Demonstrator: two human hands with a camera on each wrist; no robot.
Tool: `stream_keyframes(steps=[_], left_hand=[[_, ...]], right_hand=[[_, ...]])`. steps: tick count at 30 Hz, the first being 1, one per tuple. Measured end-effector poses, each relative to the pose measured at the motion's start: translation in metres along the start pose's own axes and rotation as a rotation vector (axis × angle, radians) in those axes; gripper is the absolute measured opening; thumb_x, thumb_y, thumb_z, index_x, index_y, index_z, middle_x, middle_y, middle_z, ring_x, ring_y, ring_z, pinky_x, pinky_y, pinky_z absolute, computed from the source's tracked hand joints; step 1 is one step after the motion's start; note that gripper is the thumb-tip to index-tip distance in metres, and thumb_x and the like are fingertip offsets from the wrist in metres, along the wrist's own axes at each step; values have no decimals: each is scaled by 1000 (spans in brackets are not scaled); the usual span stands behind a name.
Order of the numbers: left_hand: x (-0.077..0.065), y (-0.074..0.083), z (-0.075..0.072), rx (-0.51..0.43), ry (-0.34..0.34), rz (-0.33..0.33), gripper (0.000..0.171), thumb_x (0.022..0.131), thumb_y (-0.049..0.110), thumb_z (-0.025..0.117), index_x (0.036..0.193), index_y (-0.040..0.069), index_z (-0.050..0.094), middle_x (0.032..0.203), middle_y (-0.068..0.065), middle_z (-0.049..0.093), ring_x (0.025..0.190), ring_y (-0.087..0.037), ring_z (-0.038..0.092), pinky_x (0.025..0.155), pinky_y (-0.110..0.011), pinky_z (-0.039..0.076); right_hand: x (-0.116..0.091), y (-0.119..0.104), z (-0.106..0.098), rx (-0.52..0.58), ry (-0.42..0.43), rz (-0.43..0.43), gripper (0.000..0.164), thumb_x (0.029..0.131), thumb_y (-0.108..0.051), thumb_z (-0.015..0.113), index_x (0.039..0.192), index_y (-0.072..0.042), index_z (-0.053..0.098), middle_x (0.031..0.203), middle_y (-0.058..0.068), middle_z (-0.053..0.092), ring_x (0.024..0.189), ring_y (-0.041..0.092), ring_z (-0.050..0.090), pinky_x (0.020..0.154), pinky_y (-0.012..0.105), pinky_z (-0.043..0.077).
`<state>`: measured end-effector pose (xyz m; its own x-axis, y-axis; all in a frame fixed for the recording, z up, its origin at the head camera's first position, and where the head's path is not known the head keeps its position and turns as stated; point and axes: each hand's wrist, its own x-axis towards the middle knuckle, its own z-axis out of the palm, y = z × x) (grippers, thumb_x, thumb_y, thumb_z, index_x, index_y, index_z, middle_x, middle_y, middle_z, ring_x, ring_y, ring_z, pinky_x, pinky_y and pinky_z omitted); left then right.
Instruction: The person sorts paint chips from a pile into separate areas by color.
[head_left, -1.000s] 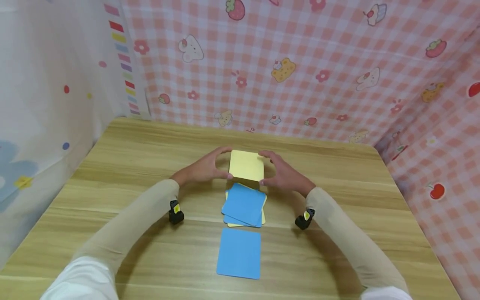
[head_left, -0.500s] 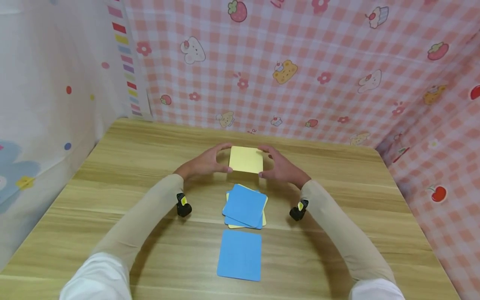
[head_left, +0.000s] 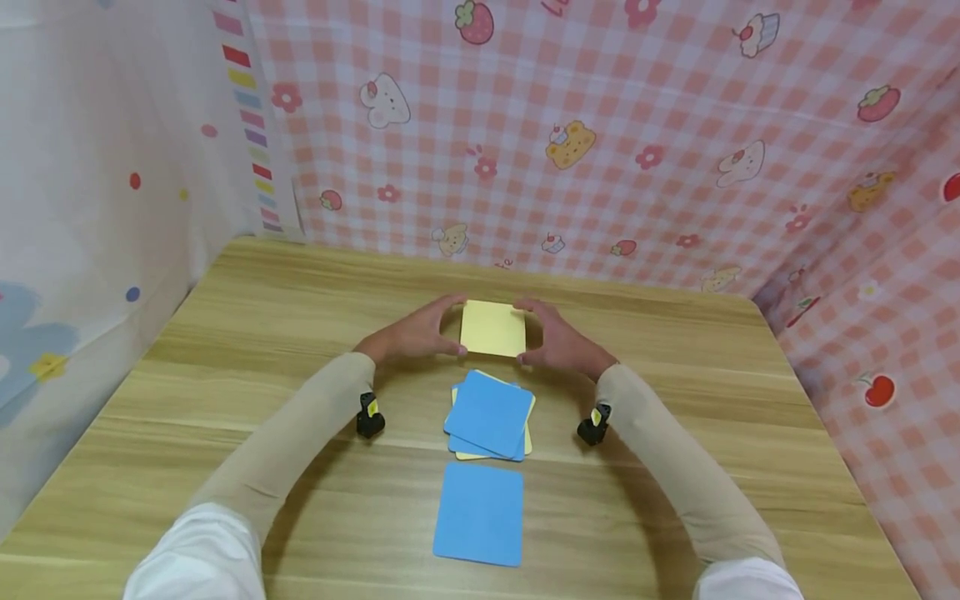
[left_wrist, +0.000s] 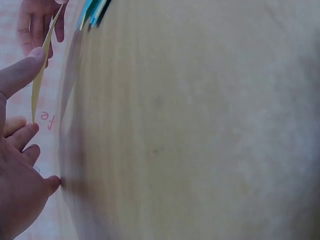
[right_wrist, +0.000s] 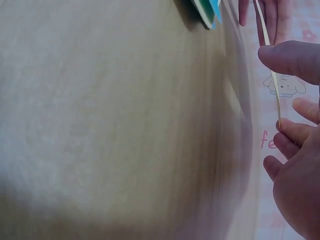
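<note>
A thin square yellow card [head_left: 492, 328] is held flat between both hands near the back of the table. My left hand [head_left: 416, 333] grips its left side, thumb on the near corner and fingers at the far corner. The right hand [head_left: 562, 340] does the same at the right side. Both wrist views show the card [left_wrist: 37, 90] edge-on, above the tabletop. Just in front of it lies a loose pile of blue and yellow cards [head_left: 491, 412], a blue one on top. Closer to me rests a single blue card [head_left: 480, 514].
The wooden table [head_left: 315, 292] reaches back to a pink checked curtain [head_left: 525, 192]. A white curtain [head_left: 112, 233] hangs on the left, and more pink checked cloth [head_left: 870, 283] on the right. Small black cameras [head_left: 369, 417] sit on both wrists.
Both hands first carry the yellow card slightly away from me, then bring it slightly back and lower. The card pile and the single blue card stay in place.
</note>
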<state>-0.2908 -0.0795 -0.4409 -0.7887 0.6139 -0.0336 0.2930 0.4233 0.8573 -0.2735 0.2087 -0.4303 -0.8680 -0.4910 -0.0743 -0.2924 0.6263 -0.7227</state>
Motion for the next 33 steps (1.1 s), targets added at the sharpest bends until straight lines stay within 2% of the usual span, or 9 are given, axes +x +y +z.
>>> stream_keyframes(steps=[12,18,27,33], left_hand=[[2,-2,3,99,-3,8,98,84,18,83,159,1,22,165,-18,23,153,-33,17,124,-47,13],[3,-3,3,210,-17,-16,95,85,24,81,159,2,25,165,-18,22,154,-33,14,124,-46,12],[4,-2,4,311,-54,-40,94,88,26,80,159,1,24,165,-22,20,154,-37,9,124,-49,11],[3,1,4,327,-72,-41,94,88,26,79,158,-1,23,165,-23,19,154,-38,9,124,-49,10]], right_hand=[[3,6,5,-28,-25,40,87,84,-15,81,156,-14,31,160,16,26,148,35,23,120,55,22],[5,7,5,-68,-40,13,86,84,-16,82,154,-9,32,160,17,28,148,35,24,120,54,22],[6,5,6,-135,-55,-27,78,84,-15,81,148,-1,38,157,21,34,144,39,28,120,53,23],[7,6,8,-192,-65,-47,72,83,-15,81,143,4,44,159,24,31,147,42,25,121,53,20]])
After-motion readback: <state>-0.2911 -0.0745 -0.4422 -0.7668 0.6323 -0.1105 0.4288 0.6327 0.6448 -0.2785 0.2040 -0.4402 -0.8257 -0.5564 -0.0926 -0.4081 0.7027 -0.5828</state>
